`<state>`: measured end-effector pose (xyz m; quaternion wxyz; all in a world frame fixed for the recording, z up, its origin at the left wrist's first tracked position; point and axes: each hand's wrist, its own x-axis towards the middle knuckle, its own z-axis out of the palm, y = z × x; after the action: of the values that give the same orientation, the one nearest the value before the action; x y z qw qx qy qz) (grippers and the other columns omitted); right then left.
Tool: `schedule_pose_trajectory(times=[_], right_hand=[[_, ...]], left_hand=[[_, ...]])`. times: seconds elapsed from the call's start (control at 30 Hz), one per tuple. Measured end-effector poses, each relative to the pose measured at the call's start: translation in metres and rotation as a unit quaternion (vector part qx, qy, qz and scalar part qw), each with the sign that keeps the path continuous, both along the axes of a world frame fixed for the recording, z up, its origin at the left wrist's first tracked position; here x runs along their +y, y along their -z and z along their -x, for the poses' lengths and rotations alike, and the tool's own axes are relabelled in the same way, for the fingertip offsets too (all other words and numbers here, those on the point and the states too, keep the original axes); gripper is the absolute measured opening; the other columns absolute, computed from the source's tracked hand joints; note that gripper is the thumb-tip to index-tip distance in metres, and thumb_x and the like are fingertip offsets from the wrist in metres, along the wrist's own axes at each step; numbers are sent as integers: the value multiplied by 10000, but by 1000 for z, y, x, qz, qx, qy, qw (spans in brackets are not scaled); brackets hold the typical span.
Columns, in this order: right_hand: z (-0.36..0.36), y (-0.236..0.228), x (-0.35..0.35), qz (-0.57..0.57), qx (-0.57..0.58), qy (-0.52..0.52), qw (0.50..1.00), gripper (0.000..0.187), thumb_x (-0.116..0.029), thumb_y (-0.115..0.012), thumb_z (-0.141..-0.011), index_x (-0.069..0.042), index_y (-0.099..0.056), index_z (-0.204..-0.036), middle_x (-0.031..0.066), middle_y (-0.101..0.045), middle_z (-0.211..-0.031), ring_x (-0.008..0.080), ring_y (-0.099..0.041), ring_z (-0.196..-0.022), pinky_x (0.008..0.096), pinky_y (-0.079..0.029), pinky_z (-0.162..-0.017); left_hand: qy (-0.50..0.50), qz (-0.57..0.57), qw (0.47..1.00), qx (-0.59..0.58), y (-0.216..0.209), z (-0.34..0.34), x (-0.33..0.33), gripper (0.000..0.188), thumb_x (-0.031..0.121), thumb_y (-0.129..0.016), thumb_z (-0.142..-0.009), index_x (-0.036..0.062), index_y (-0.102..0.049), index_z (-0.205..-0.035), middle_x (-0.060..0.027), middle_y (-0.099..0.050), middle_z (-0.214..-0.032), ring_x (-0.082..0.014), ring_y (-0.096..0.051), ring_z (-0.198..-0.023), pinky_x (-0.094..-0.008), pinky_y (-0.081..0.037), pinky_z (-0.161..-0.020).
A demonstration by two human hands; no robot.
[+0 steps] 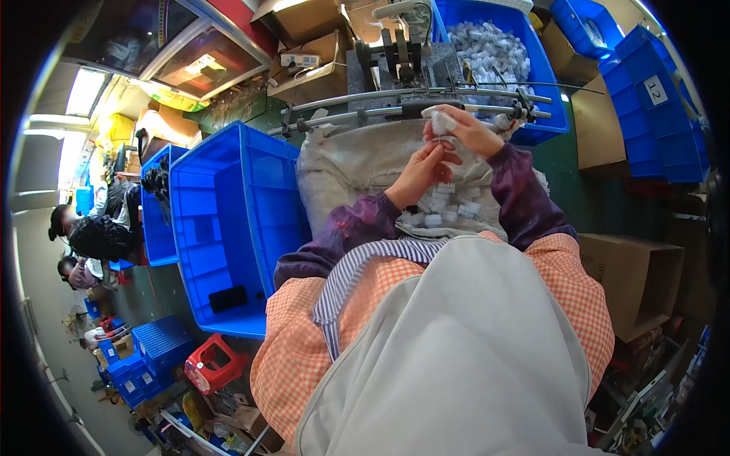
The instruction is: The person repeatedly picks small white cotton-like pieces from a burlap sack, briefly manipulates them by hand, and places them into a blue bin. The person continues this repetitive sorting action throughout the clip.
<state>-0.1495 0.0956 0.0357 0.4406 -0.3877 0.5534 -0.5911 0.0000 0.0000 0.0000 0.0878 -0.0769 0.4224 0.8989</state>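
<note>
- White plastic piece (442, 124) sat up at the fingers of the right hand (473, 135), above the beige cloth (342, 171); its exact shape was too small to make out.
- The right hand's fingers were curled round the piece in a pinch. The left hand (418, 173) had its thumb and forefinger raised just below it; whether they gripped anything, I could not tell.
- A slip looked the likeliest fault: with so small a part in a fingertip hold, a weak pinch could have dropped it among the loose white pieces (449, 207) below, where it would have been hard to pick out.
- The cloth sagged in folds under the hands, so a tug on it might have tipped those loose pieces off.
- The metal rail (334, 100) ran just beyond the hands; a careless reach could have knocked knuckles or caught a purple sleeve (521, 194).
- Farther off, the heaped blue bin (559, 114) might have spilled if bumped.
</note>
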Motion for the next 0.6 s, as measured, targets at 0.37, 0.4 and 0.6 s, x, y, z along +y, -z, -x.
schedule_pose_trajectory(times=[0.37,0.4,0.6], right_hand=[[100,56,-75,-127,600,310,726,184,-102,-441,-804,-74,-606,-880,136,-618,-884,324,-559,-904,389,-445,-786],[103,58,-79,-140,615,296,718,178,-98,-445,-794,-79,-604,-874,129,-620,-890,317,-554,-912,387,-443,-792],[114,61,-96,-165,666,300,663,126,-145,-482,-790,-95,-593,-825,67,-632,-886,265,-525,-960,386,-440,-784]], left_hand=[[230,834,501,6,58,-85,-38,557,477,-648,-704,60,-514,-1048,-141,-577,-1047,-284,-532,-1001,-440,-411,-799],[247,832,496,-5,60,-90,-37,564,485,-657,-694,69,-518,-1050,-124,-580,-1047,-270,-514,-1023,-455,-390,-817],[330,822,465,-13,66,-84,-40,619,490,-685,-664,78,-512,-1093,-111,-599,-1031,-270,-525,-1033,-504,-339,-852]])
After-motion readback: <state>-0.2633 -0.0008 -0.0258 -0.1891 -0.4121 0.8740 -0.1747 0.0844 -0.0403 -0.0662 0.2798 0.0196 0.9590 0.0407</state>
